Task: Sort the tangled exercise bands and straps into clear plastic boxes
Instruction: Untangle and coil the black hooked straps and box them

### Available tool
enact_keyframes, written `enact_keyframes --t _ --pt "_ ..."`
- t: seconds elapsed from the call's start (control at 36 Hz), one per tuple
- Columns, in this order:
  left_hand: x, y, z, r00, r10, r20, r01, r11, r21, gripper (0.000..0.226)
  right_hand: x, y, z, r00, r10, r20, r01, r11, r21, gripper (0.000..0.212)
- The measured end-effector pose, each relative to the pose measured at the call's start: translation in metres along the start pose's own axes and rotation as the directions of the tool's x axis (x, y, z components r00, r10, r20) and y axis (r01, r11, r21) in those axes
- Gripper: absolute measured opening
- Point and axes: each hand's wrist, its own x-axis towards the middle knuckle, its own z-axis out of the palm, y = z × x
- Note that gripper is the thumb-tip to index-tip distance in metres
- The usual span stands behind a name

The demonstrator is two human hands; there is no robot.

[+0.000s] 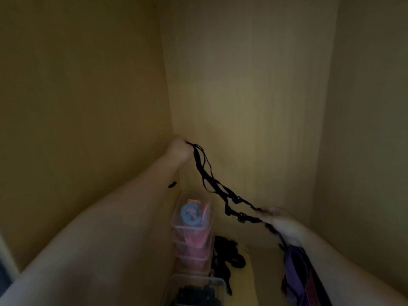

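Black straps point(212, 184) are stretched in mid-air above the clear boxes point(191, 227). The left hand point(178, 149) grips the top end and the right hand point(281, 224) grips the lower end, plus dangling purple bands point(295, 268). Yanking harder probably just cinches the knots tighter, and a loose loop could snag the box stack.

We look into a wooden cupboard shut in by a left wall point(88, 107), a far wall point(254, 85) and a right wall point(364, 129). A tangle of black straps point(220, 186), stretched between our left hand point(178, 149) and right hand point(280, 224), crosses the middle. Below, stacked clear boxes point(194, 219) stand at the left, a black strap pile point(227, 255) just right of them. Bare floor point(262, 272) lies between that pile and the purple bands point(295, 268) hanging from our right hand. Above the straps, the space is open.
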Motion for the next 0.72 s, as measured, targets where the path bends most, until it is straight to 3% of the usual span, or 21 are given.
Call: enact_keyframes --t 0.08,0.14,0.25,0.36,0.44,0.58,0.72 --pt "-0.013 -0.001 0.012 0.991 0.048 0.126 -0.053 0.998 0.035 0.017 0.005 -0.004 0.0 0.994 0.1 0.041 -0.08 0.934 -0.347 0.045" --pt "-0.02 0.002 0.02 0.981 0.098 0.165 -0.099 0.995 -0.003 0.021 0.007 -0.009 0.001 0.991 0.121 0.064 -0.084 0.906 -0.414 0.049" --pt "-0.031 0.017 0.032 0.959 0.16 0.235 -0.135 0.984 -0.116 0.018 0.004 -0.041 0.007 0.998 -0.041 0.042 0.044 0.997 -0.062 0.054" --pt "-0.045 0.034 0.045 0.911 0.252 0.325 -0.226 0.967 -0.115 0.022 -0.008 -0.093 0.017 0.94 -0.334 0.074 0.317 0.932 0.174 0.079" --pt "-0.05 0.041 0.052 0.894 0.284 0.347 -0.256 0.959 -0.124 0.029 -0.011 -0.119 0.023 0.893 -0.43 0.129 0.408 0.897 0.17 0.074" --pt "-0.047 0.032 0.044 0.867 0.306 0.393 -0.287 0.952 -0.11 0.03 -0.011 -0.127 0.017 0.914 -0.403 0.047 0.391 0.907 0.157 0.029" --pt "-0.05 0.015 0.033 0.79 0.244 0.562 -0.231 0.968 -0.097 0.023 -0.011 -0.128 0.002 0.932 -0.359 0.045 0.349 0.924 0.154 0.023"
